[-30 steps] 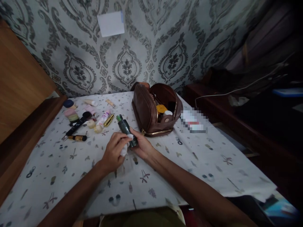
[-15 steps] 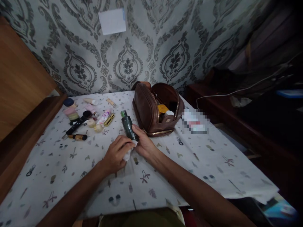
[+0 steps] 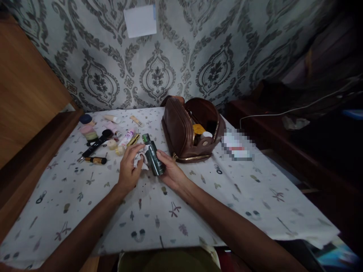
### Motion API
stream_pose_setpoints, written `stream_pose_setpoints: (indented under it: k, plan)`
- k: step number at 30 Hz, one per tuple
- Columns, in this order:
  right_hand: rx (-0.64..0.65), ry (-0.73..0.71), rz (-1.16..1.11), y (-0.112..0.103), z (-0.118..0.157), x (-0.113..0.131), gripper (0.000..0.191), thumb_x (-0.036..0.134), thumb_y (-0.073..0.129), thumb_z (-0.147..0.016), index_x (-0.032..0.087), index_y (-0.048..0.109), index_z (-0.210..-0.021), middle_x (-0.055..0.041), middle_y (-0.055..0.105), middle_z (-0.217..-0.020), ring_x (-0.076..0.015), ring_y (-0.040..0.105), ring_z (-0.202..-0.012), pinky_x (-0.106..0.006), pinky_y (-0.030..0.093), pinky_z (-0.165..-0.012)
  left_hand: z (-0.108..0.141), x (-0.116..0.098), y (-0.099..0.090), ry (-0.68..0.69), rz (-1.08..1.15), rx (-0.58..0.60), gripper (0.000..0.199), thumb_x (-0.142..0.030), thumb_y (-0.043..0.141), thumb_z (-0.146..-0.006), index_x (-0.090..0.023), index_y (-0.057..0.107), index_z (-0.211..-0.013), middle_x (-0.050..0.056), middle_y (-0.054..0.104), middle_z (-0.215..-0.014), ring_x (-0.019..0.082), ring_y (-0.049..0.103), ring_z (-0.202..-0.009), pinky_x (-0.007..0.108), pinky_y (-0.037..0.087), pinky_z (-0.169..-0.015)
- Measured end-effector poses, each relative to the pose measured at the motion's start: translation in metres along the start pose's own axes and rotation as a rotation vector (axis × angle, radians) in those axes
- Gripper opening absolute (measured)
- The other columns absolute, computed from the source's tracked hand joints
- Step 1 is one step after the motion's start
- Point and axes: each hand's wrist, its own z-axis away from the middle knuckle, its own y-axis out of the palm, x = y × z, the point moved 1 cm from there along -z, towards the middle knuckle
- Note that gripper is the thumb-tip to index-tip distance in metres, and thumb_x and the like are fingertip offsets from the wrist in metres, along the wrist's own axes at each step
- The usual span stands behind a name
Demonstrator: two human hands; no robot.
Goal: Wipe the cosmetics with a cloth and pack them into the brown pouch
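A dark green bottle with a green cap is tilted over the patterned cloth, and my right hand grips its lower right side. At the bottle's upper left, my left hand holds a crumpled white tissue, its fingers curved near the cap. Behind and right of the hands stands an open brown bag with a yellow item and a white lid inside. Several cosmetics lie left of the hands, among them a black brush-like item and a gold tube.
The printed white cloth covers the table. A blurred-out packet lies right of the bag. Wooden furniture borders the left side, a patterned wall is behind, and a white cable runs at the right.
My left hand with the tissue has moved up and left, from the bottle's base to beside its cap. More of the bottle's lower part now shows. The view has shifted slightly.
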Motion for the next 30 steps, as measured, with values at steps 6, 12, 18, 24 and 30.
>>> stream_pose_setpoints:
  k: [6,12,18,24,30]
  plan:
    - [0.003,-0.003,-0.003,0.002,0.001,0.001,0.034,0.035,0.089,-0.063,0.021,0.071,-0.088,0.004,0.072,-0.077,-0.0093,0.062,-0.067,-0.021,0.052,-0.064,0.004,-0.001,0.003,-0.033,0.002,0.006,0.032,-0.019,0.05,-0.096,-0.023,0.061,-0.126,0.008,0.058,-0.114,0.02,0.057,-0.11,0.037,0.05,-0.093]
    - [0.017,0.003,-0.023,0.002,0.0,0.002,0.032,0.033,0.088,-0.064,0.021,0.07,-0.088,0.0043,0.072,-0.076,-0.0103,0.062,-0.065,-0.023,0.052,-0.063,0.007,-0.002,0.007,0.05,-0.015,0.028,0.037,-0.018,0.05,-0.095,-0.028,0.06,-0.13,0.005,0.056,-0.108,0.019,0.057,-0.101,0.036,0.052,-0.088]
    - [-0.052,0.007,-0.109,0.002,-0.002,0.007,0.029,0.027,0.089,-0.061,0.019,0.071,-0.082,0.0051,0.071,-0.073,-0.0088,0.061,-0.065,-0.019,0.047,-0.061,0.013,-0.007,0.008,0.161,0.015,0.105,0.045,-0.013,0.05,-0.092,-0.029,0.058,-0.133,0.007,0.055,-0.111,0.021,0.057,-0.104,0.037,0.051,-0.087]
    - [-0.05,-0.01,-0.118,0.0,-0.003,0.014,0.029,0.028,0.089,-0.062,0.02,0.07,-0.082,0.0053,0.07,-0.072,-0.0092,0.06,-0.066,-0.019,0.046,-0.059,0.015,-0.019,0.008,0.31,0.075,0.211,0.047,-0.011,0.051,-0.089,-0.026,0.058,-0.133,0.01,0.058,-0.111,0.023,0.057,-0.101,0.038,0.052,-0.083]
    - [-0.039,0.028,-0.121,-0.001,-0.004,0.014,0.025,0.033,0.085,-0.068,0.019,0.07,-0.083,0.0016,0.071,-0.072,-0.0133,0.063,-0.067,-0.022,0.045,-0.055,0.014,-0.022,0.009,0.344,0.132,0.258,0.04,-0.007,0.051,-0.087,-0.022,0.062,-0.123,0.01,0.06,-0.107,0.022,0.057,-0.098,0.036,0.051,-0.08]
